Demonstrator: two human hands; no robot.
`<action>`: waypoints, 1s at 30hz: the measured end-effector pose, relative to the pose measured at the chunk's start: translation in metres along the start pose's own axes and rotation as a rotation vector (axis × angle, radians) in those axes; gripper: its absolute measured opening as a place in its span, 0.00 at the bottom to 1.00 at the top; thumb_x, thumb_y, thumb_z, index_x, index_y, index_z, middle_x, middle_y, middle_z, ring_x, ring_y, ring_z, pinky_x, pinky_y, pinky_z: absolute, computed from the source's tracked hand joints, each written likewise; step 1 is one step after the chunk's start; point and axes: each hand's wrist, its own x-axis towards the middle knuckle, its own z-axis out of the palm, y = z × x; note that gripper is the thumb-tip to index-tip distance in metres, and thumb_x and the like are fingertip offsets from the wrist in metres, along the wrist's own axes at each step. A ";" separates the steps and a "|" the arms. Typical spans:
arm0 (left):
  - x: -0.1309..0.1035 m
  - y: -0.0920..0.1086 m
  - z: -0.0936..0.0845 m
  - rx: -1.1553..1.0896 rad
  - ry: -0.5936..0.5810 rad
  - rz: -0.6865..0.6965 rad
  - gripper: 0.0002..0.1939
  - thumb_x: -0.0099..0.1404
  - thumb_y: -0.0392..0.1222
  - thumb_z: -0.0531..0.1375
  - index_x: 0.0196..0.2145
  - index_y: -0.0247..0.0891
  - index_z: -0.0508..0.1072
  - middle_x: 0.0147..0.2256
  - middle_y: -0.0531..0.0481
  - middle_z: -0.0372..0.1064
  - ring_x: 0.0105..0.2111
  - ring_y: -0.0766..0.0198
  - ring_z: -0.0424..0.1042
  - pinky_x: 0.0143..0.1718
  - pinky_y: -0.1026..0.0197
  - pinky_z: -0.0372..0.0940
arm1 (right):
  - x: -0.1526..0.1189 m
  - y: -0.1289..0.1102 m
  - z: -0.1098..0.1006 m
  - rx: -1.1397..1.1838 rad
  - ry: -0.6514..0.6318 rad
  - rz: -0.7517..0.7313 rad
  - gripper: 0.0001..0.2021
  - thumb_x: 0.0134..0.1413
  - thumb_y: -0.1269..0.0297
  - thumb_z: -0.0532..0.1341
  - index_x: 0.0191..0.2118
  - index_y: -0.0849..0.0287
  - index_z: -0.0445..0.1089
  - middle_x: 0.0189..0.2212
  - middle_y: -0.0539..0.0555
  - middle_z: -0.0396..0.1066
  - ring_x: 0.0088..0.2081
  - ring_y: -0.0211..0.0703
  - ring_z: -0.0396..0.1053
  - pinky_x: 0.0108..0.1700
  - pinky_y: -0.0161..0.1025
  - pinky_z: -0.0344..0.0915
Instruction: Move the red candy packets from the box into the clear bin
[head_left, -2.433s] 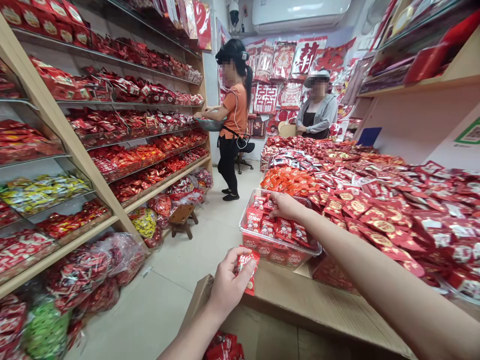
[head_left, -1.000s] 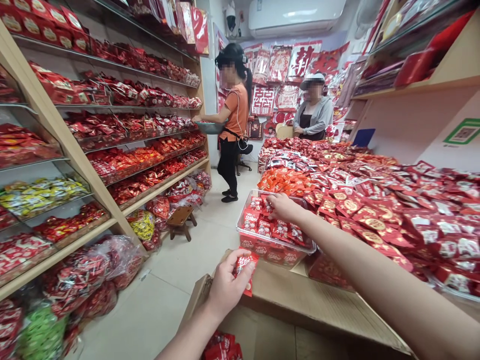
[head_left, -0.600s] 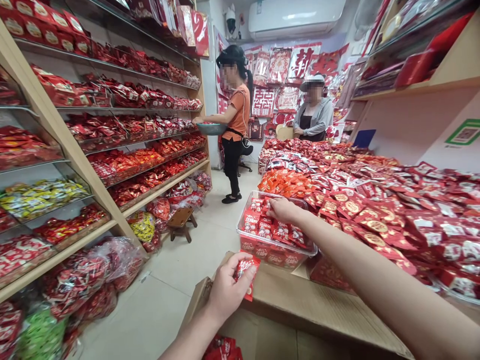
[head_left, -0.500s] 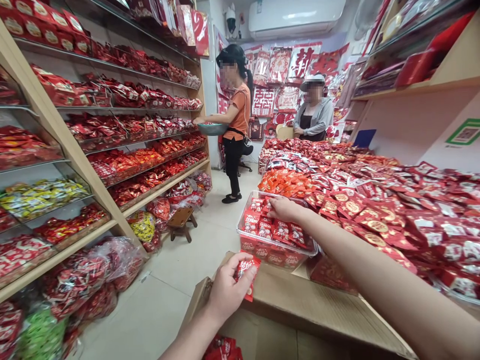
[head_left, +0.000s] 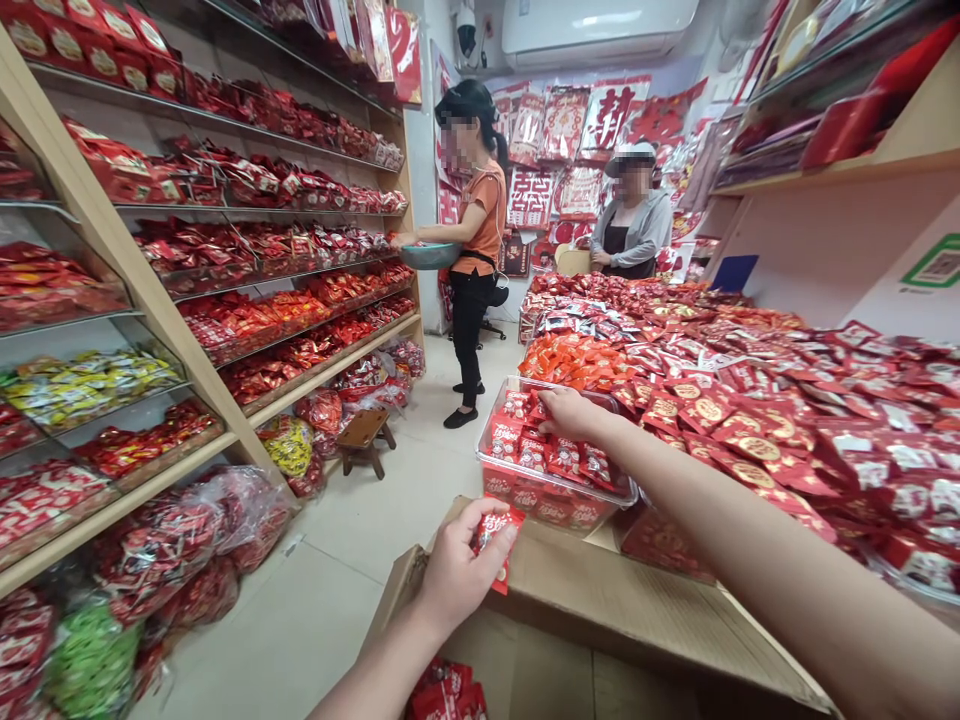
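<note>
My left hand [head_left: 459, 565] pinches a red printed packet [head_left: 496, 548] between thumb and fingers, over the near edge of an open cardboard box [head_left: 592, 570]. Beyond it, my right hand [head_left: 568, 412] reaches into a clear plastic tub [head_left: 555, 508] filled with matching red packets [head_left: 531, 450]. Its fingers bend down onto a packet at the back of the tub; whether they grip it is hard to tell. More red packets [head_left: 448, 692] lie inside the cardboard box below my left hand.
Heaps of red packets [head_left: 742, 420] cover the table at right. Shelves [head_left: 247, 210] of packets line the left, with a wooden stool [head_left: 365, 435] on the floor. One person [head_left: 480, 215] holds a teal basin [head_left: 430, 257]; another person [head_left: 634, 225] is behind the table.
The view has shifted slightly. The fingers of my right hand have moved a little on the packets. The person with the basin has shifted their feet. My left hand keeps its packet.
</note>
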 end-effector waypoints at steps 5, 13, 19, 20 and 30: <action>0.001 -0.001 0.000 -0.012 -0.005 0.011 0.11 0.58 0.44 0.54 0.37 0.36 0.68 0.31 0.50 0.69 0.29 0.66 0.68 0.31 0.66 0.62 | 0.002 -0.001 -0.002 -0.008 -0.019 0.043 0.22 0.46 0.55 0.58 0.46 0.59 0.61 0.44 0.60 0.64 0.48 0.51 0.59 0.46 0.42 0.56; 0.000 -0.005 0.000 0.013 -0.003 0.025 0.11 0.58 0.44 0.54 0.37 0.36 0.67 0.29 0.51 0.68 0.28 0.66 0.67 0.31 0.66 0.62 | -0.001 -0.001 -0.004 -0.013 -0.003 0.018 0.33 0.33 0.56 0.66 0.48 0.60 0.58 0.48 0.62 0.60 0.49 0.53 0.58 0.47 0.42 0.56; 0.001 -0.003 0.000 0.002 0.016 0.013 0.12 0.57 0.44 0.55 0.37 0.37 0.68 0.31 0.51 0.68 0.27 0.68 0.67 0.30 0.67 0.63 | -0.002 0.003 -0.001 -0.019 0.026 -0.014 0.36 0.34 0.56 0.65 0.52 0.61 0.53 0.49 0.63 0.59 0.50 0.53 0.56 0.48 0.43 0.55; 0.001 -0.003 0.000 0.007 0.018 0.014 0.12 0.57 0.44 0.55 0.38 0.37 0.69 0.31 0.51 0.69 0.28 0.67 0.68 0.31 0.67 0.63 | -0.003 0.003 -0.001 -0.023 0.027 -0.018 0.36 0.35 0.56 0.65 0.51 0.62 0.54 0.49 0.63 0.59 0.50 0.53 0.56 0.48 0.43 0.55; 0.000 -0.003 0.000 0.073 0.021 0.002 0.14 0.58 0.45 0.54 0.40 0.37 0.68 0.35 0.49 0.70 0.34 0.63 0.69 0.37 0.64 0.63 | -0.003 0.007 0.000 -0.066 -0.009 -0.007 0.24 0.44 0.55 0.59 0.46 0.64 0.61 0.43 0.64 0.66 0.45 0.54 0.62 0.45 0.44 0.57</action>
